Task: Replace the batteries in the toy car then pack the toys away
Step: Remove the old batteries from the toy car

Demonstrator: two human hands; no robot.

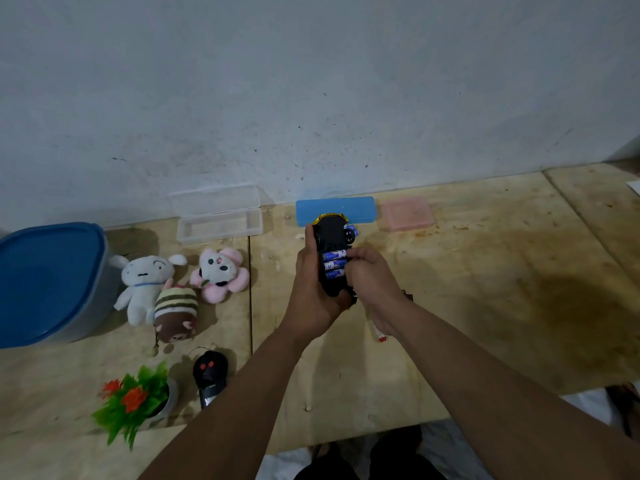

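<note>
The black toy car (332,230) is held upside down above the wooden table (485,271), underside facing me. My left hand (310,289) grips its left side and rear. Three blue batteries (333,264) lie side by side in the open compartment. My right hand (372,278) has its fingertips on the right ends of the batteries. A black remote control (209,377) with red buttons lies at the lower left. Three plush toys rest on the left: a white one (145,285), a pink flower-shaped one (221,273) and a brown striped one (175,313).
A large blue-lidded tub (48,282) stands at far left. An open clear plastic case (220,221), a blue case (334,209) and a pink box (408,213) line the wall. A small artificial plant (135,400) stands near the front edge. A pen-like object (379,334) lies under my right wrist.
</note>
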